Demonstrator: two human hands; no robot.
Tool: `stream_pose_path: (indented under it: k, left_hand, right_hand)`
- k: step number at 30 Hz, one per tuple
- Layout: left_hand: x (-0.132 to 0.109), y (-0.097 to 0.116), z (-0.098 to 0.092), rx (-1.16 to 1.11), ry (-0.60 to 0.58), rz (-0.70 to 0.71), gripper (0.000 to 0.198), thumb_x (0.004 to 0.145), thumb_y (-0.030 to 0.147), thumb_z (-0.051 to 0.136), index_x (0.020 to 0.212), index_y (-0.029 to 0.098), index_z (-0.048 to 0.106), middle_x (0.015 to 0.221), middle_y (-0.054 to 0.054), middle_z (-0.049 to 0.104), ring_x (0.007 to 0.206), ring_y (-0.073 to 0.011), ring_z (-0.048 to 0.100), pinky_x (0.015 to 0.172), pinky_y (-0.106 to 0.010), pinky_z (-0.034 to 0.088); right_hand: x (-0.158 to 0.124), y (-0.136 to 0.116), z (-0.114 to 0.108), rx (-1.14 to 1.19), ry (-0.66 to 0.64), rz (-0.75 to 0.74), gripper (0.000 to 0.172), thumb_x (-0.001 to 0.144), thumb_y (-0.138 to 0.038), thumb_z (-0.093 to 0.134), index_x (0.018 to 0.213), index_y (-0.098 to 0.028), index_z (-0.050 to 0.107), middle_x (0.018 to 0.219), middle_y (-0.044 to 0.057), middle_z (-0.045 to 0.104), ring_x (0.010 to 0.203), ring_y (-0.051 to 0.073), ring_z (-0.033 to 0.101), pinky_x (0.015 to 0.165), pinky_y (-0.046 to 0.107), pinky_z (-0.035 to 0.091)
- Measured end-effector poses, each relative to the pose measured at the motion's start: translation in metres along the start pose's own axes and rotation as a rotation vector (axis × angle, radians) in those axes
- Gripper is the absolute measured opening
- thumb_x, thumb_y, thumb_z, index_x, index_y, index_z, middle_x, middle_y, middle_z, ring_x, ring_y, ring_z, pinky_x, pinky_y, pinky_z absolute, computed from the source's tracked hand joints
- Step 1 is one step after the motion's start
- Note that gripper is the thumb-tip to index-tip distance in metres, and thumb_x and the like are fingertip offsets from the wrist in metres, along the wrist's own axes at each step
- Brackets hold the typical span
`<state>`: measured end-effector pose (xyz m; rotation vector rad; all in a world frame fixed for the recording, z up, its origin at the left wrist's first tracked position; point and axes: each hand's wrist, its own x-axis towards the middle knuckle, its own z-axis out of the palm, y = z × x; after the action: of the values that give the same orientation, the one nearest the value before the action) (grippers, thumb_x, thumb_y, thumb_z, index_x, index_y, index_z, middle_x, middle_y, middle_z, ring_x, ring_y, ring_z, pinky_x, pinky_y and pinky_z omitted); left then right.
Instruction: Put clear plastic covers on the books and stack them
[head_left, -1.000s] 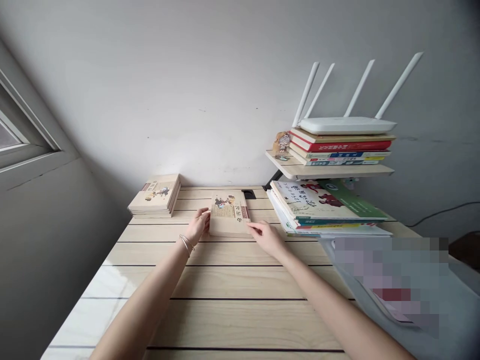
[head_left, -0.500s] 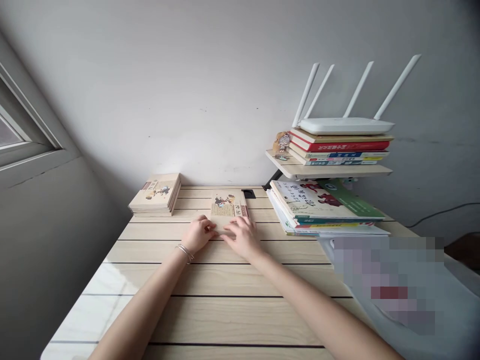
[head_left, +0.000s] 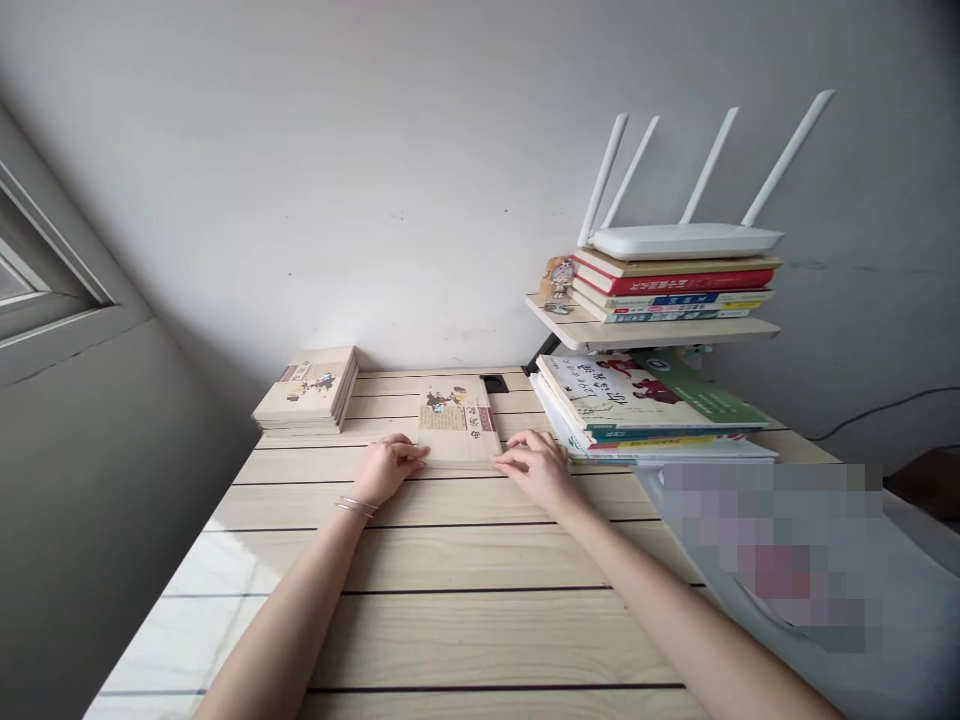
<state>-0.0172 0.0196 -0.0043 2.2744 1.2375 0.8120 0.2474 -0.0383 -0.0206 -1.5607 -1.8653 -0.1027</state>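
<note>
A beige paperback with a small picture and a red strip on its cover lies flat on the light wooden table. My left hand, with thin bracelets on the wrist, rests at the book's near left corner, fingers curled against the edge. My right hand sits at the near right corner, its fingertips touching the edge. Both hands pinch the near edge of the book from either side.
A stack of similar beige books lies at the back left. A pile of large picture books lies at the right under a small shelf that carries more books and a white router. A wall stands behind.
My right hand moved from over the book's near edge out to its right corner. The left hand stayed at the left corner. The book has barely shifted.
</note>
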Motion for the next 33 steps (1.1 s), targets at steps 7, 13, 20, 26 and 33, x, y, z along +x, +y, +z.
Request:
stream_pose_path:
  k: [7, 13, 20, 26, 33]
  left_hand:
    - [-0.003, 0.000, 0.003, -0.135, 0.016, -0.072, 0.022, 0.074, 0.033, 0.062, 0.090, 0.022, 0.072, 0.087, -0.004, 0.062, 0.076, -0.0146, 0.060, 0.074, -0.025, 0.047]
    - [-0.007, 0.013, 0.000, -0.215, -0.003, -0.196, 0.028, 0.070, 0.032, 0.064, 0.094, 0.019, 0.071, 0.091, -0.006, 0.062, 0.080, -0.0174, 0.061, 0.078, -0.029, 0.047]
    - [-0.007, 0.011, -0.004, 0.013, 0.169, -0.273, 0.022, 0.078, 0.032, 0.051, 0.081, 0.017, 0.068, 0.082, -0.006, 0.060, 0.070, -0.0160, 0.057, 0.070, -0.028, 0.046]
    - [-0.008, 0.013, -0.001, 0.013, 0.180, -0.285, 0.016, 0.077, 0.027, 0.053, 0.086, 0.019, 0.064, 0.088, -0.004, 0.056, 0.069, -0.0133, 0.057, 0.072, -0.026, 0.045]
    - [-0.021, 0.049, 0.003, 0.396, 0.306, -0.335, 0.043, 0.071, 0.047, 0.062, 0.099, 0.016, 0.054, 0.099, -0.013, 0.054, 0.095, -0.0285, 0.054, 0.080, -0.039, 0.040]
  right_hand:
    - [0.002, 0.010, -0.004, 0.316, -0.149, 0.104, 0.017, 0.069, -0.019, 0.064, 0.082, -0.026, 0.072, 0.090, 0.002, 0.067, 0.088, 0.019, 0.060, 0.083, 0.036, 0.044]
    - [-0.005, 0.004, -0.005, 0.438, -0.151, 0.200, 0.027, 0.069, -0.019, 0.059, 0.095, -0.020, 0.068, 0.097, 0.006, 0.069, 0.091, 0.020, 0.063, 0.086, 0.036, 0.048]
    - [0.022, -0.019, -0.016, 0.454, -0.376, 0.142, 0.023, 0.080, -0.035, 0.050, 0.078, -0.023, 0.070, 0.079, 0.002, 0.072, 0.076, 0.019, 0.066, 0.072, 0.030, 0.051]
    - [0.113, 0.018, 0.015, 0.211, -0.238, 0.260, 0.031, 0.086, -0.029, 0.043, 0.110, -0.020, 0.061, 0.115, 0.009, 0.062, 0.103, 0.020, 0.059, 0.087, 0.033, 0.044]
    - [0.132, 0.031, 0.048, 0.123, -0.307, 0.291, 0.031, 0.081, -0.025, 0.050, 0.110, -0.017, 0.060, 0.121, 0.012, 0.058, 0.110, 0.023, 0.054, 0.089, 0.033, 0.041]
